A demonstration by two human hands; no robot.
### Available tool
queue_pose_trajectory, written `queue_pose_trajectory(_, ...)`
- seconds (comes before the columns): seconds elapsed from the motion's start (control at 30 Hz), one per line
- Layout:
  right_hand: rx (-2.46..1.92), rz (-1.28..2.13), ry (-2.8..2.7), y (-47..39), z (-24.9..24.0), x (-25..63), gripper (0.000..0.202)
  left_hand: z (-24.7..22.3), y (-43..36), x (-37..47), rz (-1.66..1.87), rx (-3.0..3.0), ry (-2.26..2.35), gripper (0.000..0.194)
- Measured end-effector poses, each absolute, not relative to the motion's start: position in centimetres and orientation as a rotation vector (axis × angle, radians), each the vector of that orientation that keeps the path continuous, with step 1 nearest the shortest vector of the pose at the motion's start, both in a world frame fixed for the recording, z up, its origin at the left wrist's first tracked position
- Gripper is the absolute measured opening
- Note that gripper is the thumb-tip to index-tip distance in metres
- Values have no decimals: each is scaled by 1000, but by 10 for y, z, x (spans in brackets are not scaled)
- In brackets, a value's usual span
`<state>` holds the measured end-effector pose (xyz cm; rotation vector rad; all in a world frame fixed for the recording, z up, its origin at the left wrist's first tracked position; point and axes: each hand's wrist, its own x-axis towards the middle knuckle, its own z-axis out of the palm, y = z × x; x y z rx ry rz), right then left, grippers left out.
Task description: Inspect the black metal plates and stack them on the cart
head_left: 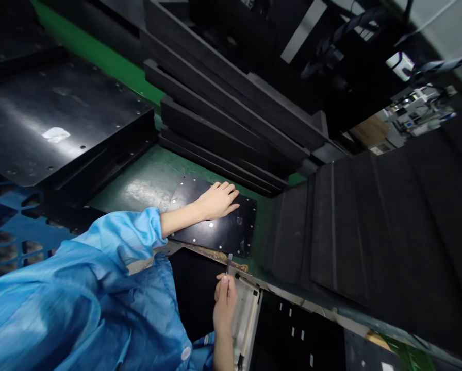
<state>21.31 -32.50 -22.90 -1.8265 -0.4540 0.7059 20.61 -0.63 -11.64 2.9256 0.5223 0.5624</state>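
black plate (227, 229), partly hidden under the left hand (217, 200)

The right hand (225, 299) partly hides the slim tool (229, 262); the background clutter (422, 111) is blurred.

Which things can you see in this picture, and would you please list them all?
Work surface: 1, green, centre
Flat plate: 1, black, on the surface
Thin tool: 1, grey, lower centre
Large panel: at least 1, black, left
Long slabs: several, black, beyond the plate
Broad slabs: several, dark, right
Lattice piece: 1, blue, far left
Slotted panel: 1, black, lower right
Background clutter: uncountable, mixed, upper right
Garment: 1, blue, lower left
Left hand: 1, bare, on the plate
Right hand: 1, bare, holding the tool
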Motion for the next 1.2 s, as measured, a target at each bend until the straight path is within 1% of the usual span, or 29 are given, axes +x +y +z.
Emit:
queue_pose_trajectory(0.13,-1907,675,-522,-330,-229,206,62,-116,-8,203,547,2929,447,46)
queue_pose_trajectory(0.33,-1962,617,-531,-329,-232,200,67,-117,-8,202,552,2917,424,47)
queue_pose_trajectory(0.47,-1988,544,-536,-329,-231,197,65,-117,-8,202,550,2920,416,47)
queue_pose_trajectory(0.7,-2023,410,-459,-326,-242,184,63,-115,-9,201,544,2935,410,45)
queue_pose_trajectory(0.83,-2024,331,-379,-318,-247,174,66,-114,-8,200,532,2942,404,44)
queue_pose_trajectory(1.0,-2073,351,-388,-308,-230,170,67,-114,-9,199,564,2945,387,44)
queue_pose_trajectory(1.2,-2158,452,-551,-317,-193,184,62,-115,-9,201,569,2893,435,46)
